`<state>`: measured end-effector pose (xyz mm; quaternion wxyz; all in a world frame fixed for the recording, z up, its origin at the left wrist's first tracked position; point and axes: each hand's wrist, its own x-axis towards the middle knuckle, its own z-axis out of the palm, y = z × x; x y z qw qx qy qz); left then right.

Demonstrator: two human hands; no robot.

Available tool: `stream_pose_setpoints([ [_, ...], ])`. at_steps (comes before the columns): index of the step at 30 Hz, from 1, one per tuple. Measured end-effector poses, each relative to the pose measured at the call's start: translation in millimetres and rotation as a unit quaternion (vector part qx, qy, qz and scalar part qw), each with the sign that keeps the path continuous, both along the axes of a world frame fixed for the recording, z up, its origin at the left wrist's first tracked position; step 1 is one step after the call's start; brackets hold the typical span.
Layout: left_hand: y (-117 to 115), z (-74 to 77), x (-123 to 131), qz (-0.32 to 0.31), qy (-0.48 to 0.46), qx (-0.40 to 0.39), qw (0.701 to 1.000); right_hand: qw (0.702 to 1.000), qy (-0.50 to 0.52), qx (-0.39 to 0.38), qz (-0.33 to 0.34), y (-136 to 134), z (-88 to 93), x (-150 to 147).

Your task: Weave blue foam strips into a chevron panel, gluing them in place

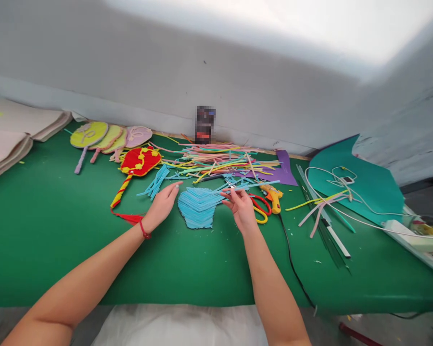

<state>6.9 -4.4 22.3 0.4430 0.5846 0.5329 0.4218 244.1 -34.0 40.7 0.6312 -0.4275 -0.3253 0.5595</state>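
A light-blue fan-shaped piece made of glued strips [198, 206] lies on the green table [50, 230]. My left hand [162, 204] rests open beside its left edge, fingers stretched toward it. My right hand [241, 206] sits at its right edge, with thumb and fingers pinched on a thin light-blue strip [254, 186] that reaches out to the right. A red cord circles my left wrist.
A heap of coloured strips [216, 163] lies behind the fan piece. A red and yellow fan [139, 163] and pastel fans [104, 137] lie at left, a yellow glue gun [272, 197] and red-handled scissors [260, 206] at right. Teal sheet [368, 187], white cables and power strip [411, 235] at far right.
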Motion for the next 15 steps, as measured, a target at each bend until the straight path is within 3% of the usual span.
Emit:
stream_pose_setpoints([
  [4, -15, 20.4, 4, 0.03, 0.11, 0.163, 0.98, 1.0, -0.006, 0.007, 0.023, -3, -3.1, -13],
  [7, -33, 25.4, 15, -0.026, 0.179, 0.209, 0.961, 0.999, -0.02, 0.003, 0.046, -4, -7.3, -20],
  [11, -59, 14.8, 34, -0.137, 0.246, 0.225, 0.933, 0.996, -0.049, 0.003, 0.069, -3, -13.9, -27],
  [15, -75, -2.8, 45, -0.192, 0.278, 0.231, 0.912, 0.993, -0.079, -0.01, 0.086, -2, -17.9, -25],
])
